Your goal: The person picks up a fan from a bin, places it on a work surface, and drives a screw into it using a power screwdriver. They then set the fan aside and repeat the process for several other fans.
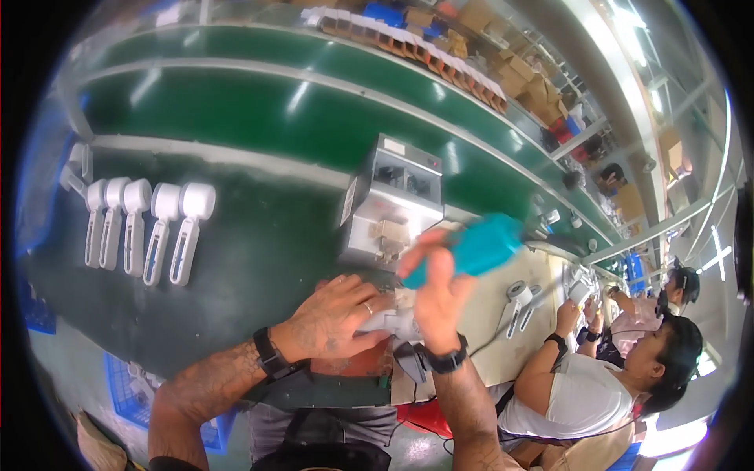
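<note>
The person's left hand (pixel 334 318) lies on the near side of the green bench (pixel 251 290), its fingers partly curled against a grey-white part (pixel 389 322) that sits between the two hands. The right hand (pixel 440 294), blurred, is raised with its fingers closed around a teal tool (pixel 479 247), which slants up to the right. A grey metal machine (pixel 397 200) stands just beyond. Well to the left, white long-handled units (pixel 135 228) lie in a row, round heads pointing away.
</note>
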`<state>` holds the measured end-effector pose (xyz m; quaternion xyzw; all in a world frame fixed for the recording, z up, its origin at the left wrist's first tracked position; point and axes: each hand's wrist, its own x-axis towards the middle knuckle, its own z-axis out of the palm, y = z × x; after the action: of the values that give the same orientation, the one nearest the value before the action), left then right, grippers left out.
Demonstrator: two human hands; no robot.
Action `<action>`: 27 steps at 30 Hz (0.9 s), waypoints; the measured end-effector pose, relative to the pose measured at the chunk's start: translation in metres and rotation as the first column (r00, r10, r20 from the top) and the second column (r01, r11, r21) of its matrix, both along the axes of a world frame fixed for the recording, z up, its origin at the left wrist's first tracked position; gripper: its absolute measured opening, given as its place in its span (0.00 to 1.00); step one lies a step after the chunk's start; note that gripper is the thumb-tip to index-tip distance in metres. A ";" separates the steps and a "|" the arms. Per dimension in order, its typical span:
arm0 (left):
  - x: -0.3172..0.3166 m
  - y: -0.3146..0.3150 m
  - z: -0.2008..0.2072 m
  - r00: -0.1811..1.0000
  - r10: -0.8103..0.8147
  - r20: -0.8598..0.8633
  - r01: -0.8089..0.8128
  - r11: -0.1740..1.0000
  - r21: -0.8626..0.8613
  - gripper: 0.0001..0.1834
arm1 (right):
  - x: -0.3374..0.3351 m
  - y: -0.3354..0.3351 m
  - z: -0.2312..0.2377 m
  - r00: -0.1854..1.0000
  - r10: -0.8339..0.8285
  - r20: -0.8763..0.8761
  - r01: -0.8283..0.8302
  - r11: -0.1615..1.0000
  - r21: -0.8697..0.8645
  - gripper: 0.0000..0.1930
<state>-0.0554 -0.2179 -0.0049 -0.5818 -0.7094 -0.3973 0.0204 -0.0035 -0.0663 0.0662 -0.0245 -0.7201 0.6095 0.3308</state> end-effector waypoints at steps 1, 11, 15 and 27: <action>0.002 -0.001 0.003 1.000 0.003 -0.007 -0.003 1.000 0.011 0.25 | 0.014 0.003 -0.001 0.999 0.014 -0.036 -0.016 0.998 -0.064 0.27; 0.006 0.003 0.005 0.998 0.051 0.027 -0.050 0.997 -0.064 0.21 | 0.069 0.004 -0.005 0.999 0.025 0.035 -0.020 0.992 -0.121 0.35; 0.007 0.002 0.002 0.998 0.049 0.041 -0.045 0.996 -0.076 0.21 | 0.070 0.003 -0.016 0.998 0.044 0.042 -0.037 0.989 -0.144 0.34; 0.002 0.009 0.011 1.000 0.001 0.013 -0.001 0.999 -0.047 0.22 | 0.065 0.004 -0.031 0.997 0.076 -0.030 -0.081 0.978 -0.194 0.24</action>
<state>-0.0538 -0.2091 0.0057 -0.5791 -0.7190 -0.3843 0.0022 0.0612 -0.0626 0.0357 -0.0217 -0.6535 0.6900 0.3104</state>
